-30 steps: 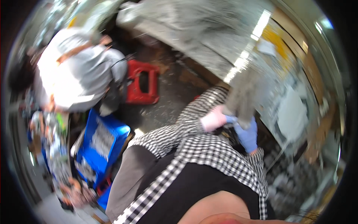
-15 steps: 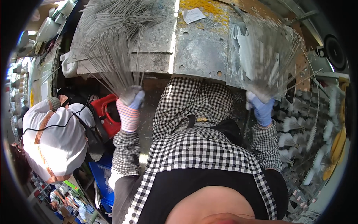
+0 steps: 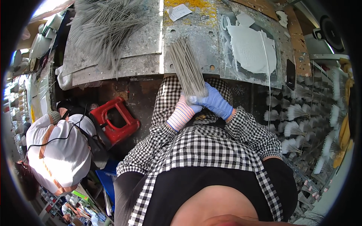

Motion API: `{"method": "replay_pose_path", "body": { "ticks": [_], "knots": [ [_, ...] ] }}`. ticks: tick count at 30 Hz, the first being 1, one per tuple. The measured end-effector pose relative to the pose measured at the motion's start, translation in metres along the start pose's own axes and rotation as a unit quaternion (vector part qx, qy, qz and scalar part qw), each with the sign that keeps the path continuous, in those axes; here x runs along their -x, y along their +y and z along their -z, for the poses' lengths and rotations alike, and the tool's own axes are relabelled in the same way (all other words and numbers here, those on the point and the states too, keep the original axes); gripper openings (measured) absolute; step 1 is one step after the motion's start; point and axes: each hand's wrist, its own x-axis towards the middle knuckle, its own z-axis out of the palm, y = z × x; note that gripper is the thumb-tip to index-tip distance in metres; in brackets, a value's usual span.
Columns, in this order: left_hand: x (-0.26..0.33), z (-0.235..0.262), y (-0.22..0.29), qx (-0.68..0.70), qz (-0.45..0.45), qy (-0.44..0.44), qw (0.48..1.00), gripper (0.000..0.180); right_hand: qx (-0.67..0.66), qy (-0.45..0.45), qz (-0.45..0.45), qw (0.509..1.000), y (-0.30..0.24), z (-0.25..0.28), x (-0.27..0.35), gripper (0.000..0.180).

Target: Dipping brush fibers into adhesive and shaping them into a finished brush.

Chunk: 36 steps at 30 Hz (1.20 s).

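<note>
A bundle of thin grey wire-stemmed brushes (image 3: 185, 64) is held upright over my lap, its bare-looking wire ends pointing away toward the bench. My left hand (image 3: 181, 115), in a white glove with coloured stripes, closes round the bundle's near end from the left. From the right, my blue-gloved right hand (image 3: 215, 101) wraps the same end, where fine translucent bristles show between the hands. The fingers partly hide that end. On the bench's left part lies a large loose pile of similar wire brushes (image 3: 103, 32).
White paste (image 3: 252, 51) is spread on a board at the bench's right, a strand trailing over the edge. Beside it lies a dark phone-like slab (image 3: 290, 74). Left of me stand a red plastic stool (image 3: 130, 126) and a white cloth-covered bulk (image 3: 56, 150). White-bristled brushes (image 3: 296, 113) hang at right.
My hands have come together from far apart. The wires, earlier fanned out in each hand, now form one tight bundle between both. My view has shifted slightly.
</note>
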Motion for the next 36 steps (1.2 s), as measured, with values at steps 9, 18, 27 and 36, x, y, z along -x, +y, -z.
{"method": "replay_pose_path", "body": {
  "ticks": [9,18,27,36],
  "knots": [
    [0.014,0.015,0.002,-0.252,0.014,-0.169,0.953,0.136,-0.081,-0.068,-0.060,0.993,0.008,0.017,0.011,0.095],
    [-0.035,0.040,0.103,0.157,-0.096,-0.183,0.966,0.126,0.022,-0.227,0.028,0.973,0.020,0.017,0.015,0.081],
    [-0.046,-0.003,0.140,0.199,-0.115,-0.204,0.952,0.079,0.027,-0.263,0.014,0.964,-0.015,0.017,0.008,0.082],
    [-0.055,0.013,0.187,0.111,-0.205,0.050,0.971,0.049,0.302,0.045,0.257,0.917,-0.104,0.026,0.019,0.051]
  ]
}}
